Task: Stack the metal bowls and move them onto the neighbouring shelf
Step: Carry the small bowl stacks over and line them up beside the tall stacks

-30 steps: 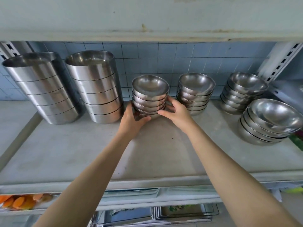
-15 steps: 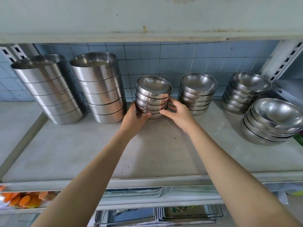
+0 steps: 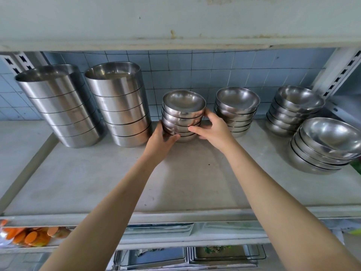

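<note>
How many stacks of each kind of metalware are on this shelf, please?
Straight-sided tin stacks: 2
Round bowl stacks: 4, namely the held bowl stack, gripped by the left hand and right hand, plus three others
Total: 6 stacks

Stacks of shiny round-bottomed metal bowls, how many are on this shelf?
4: the middle stack gripped by the left hand and right hand; a second stack just right of it; a back-right stack; a front-right stack.
</note>
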The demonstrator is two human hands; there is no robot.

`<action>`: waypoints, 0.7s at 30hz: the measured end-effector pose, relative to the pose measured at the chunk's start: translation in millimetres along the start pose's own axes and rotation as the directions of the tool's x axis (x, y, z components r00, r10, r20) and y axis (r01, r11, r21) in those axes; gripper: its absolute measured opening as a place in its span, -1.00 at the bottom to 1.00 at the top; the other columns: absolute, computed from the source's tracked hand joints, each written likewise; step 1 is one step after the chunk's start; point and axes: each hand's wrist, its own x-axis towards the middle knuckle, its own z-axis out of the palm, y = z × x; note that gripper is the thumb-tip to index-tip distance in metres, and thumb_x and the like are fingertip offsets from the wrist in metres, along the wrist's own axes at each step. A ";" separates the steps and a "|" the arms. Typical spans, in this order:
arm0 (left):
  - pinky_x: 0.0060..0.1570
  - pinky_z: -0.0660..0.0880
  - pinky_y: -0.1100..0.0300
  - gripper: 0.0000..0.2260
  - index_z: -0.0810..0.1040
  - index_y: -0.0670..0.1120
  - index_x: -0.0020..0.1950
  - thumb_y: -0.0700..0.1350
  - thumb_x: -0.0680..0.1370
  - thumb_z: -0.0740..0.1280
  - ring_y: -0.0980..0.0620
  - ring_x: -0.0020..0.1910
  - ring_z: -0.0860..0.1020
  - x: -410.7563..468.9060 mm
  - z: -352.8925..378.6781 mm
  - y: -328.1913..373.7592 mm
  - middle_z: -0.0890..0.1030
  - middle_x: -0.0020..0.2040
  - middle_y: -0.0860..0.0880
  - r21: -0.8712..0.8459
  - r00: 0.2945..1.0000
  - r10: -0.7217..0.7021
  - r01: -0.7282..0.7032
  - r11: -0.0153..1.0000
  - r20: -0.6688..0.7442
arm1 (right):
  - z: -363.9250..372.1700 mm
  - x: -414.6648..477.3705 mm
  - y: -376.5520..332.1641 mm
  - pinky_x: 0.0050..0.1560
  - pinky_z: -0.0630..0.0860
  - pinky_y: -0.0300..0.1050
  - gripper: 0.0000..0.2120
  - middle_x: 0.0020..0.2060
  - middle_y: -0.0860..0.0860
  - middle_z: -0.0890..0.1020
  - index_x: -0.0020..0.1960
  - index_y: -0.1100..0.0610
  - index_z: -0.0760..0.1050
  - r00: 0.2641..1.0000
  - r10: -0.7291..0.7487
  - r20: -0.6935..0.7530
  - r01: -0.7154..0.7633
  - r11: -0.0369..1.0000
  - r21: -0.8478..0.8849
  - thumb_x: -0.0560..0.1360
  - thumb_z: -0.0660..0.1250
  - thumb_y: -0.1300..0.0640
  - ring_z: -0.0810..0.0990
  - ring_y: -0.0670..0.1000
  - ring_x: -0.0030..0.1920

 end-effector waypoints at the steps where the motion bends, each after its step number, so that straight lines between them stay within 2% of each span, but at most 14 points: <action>1: 0.11 0.46 0.15 -0.57 0.39 -0.06 0.33 0.01 0.53 0.42 0.03 0.18 0.56 0.2 -0.1 0.0 0.58 0.17 0.07 0.009 1.000 0.000 0.000 1.000 -0.004 | 0.7 -0.1 0.2 -0.06 0.69 -0.06 -0.25 0.30 -0.13 0.54 0.46 -0.04 0.39 1.000 -0.001 -0.006 0.001 1.000 -0.003 0.34 0.60 -0.02 0.66 0.00 0.15; 5: 0.01 0.40 0.20 -0.56 0.39 -0.08 0.34 0.04 0.53 0.40 0.01 0.16 0.54 1.6 -1.7 -0.6 0.59 0.18 0.02 0.049 1.000 0.003 -0.003 0.999 0.005 | 2.4 -1.1 -2.5 -0.09 0.69 -0.09 -0.21 0.21 -0.22 0.53 0.52 -0.04 0.34 1.000 -0.002 -0.027 0.002 1.000 -0.025 0.37 0.60 0.07 0.67 0.02 0.10; 8: 0.03 0.39 0.20 -0.57 0.39 -0.08 0.34 0.04 0.54 0.39 0.01 0.18 0.52 1.3 -2.7 -0.1 0.58 0.20 0.02 0.066 1.000 0.014 -0.015 0.998 0.020 | 2.9 -2.0 -4.2 -0.09 0.70 -0.05 -0.20 0.22 -0.23 0.52 0.53 -0.06 0.33 0.999 -0.008 -0.034 0.007 0.999 -0.040 0.37 0.60 0.06 0.67 0.07 0.09; 12: 0.06 0.42 0.18 -0.59 0.39 -0.08 0.33 0.01 0.55 0.39 0.02 0.18 0.52 0.9 -3.5 -0.2 0.58 0.20 0.01 0.050 0.999 0.014 -0.016 0.999 0.034 | 2.3 -1.7 -3.6 -0.04 0.69 0.03 -0.16 0.17 -0.41 0.47 0.56 -0.07 0.28 0.999 -0.006 -0.032 0.005 0.999 -0.048 0.38 0.59 0.05 0.68 0.08 0.09; 14: 0.15 0.47 0.10 -0.58 0.39 -0.08 0.33 0.01 0.54 0.40 0.00 0.20 0.53 1.6 -3.5 -1.1 0.58 0.21 0.01 0.049 0.999 0.013 -0.015 0.999 0.042 | 1.5 -1.3 -3.3 0.03 0.68 0.06 -0.17 0.14 -0.48 0.44 0.54 -0.09 0.28 1.000 -0.010 -0.029 0.008 0.998 -0.055 0.38 0.59 0.02 0.67 0.06 0.11; 16: 0.19 0.47 0.06 -0.54 0.37 -0.08 0.35 0.03 0.53 0.40 -0.02 0.22 0.52 3.0 -4.5 -2.6 0.57 0.22 0.01 0.065 0.998 0.002 -0.006 0.998 0.061 | 0.9 0.1 -1.7 0.18 0.62 0.11 -0.18 0.13 -0.52 0.49 0.50 -0.17 0.32 1.000 0.000 -0.012 -0.001 0.998 -0.063 0.32 0.59 -0.09 0.65 -0.03 0.15; 19: 0.28 0.42 0.12 -0.27 0.17 -0.09 0.52 0.12 0.48 0.42 0.02 0.36 0.43 3.5 -8.6 0.9 0.47 0.38 0.03 0.019 0.996 -0.025 0.023 1.000 0.089 | 0.3 2.2 -3.2 0.34 0.51 0.08 -0.10 0.27 -0.29 0.58 0.47 -0.22 0.31 1.000 0.024 0.018 -0.022 0.998 -0.059 0.21 0.58 -0.30 0.59 -0.11 0.26; 21: 0.40 0.30 0.12 -0.14 -0.01 -0.11 0.59 0.17 0.50 0.40 0.00 0.49 0.28 3.8 -11.9 7.2 0.30 0.53 -0.01 -0.015 0.999 -0.008 0.008 1.000 0.048 | -1.9 2.4 -10.5 0.41 0.43 0.02 -0.04 0.43 -0.17 0.47 0.56 -0.18 0.21 1.000 0.015 -0.005 -0.015 1.000 -0.025 0.27 0.56 -0.29 0.48 -0.09 0.39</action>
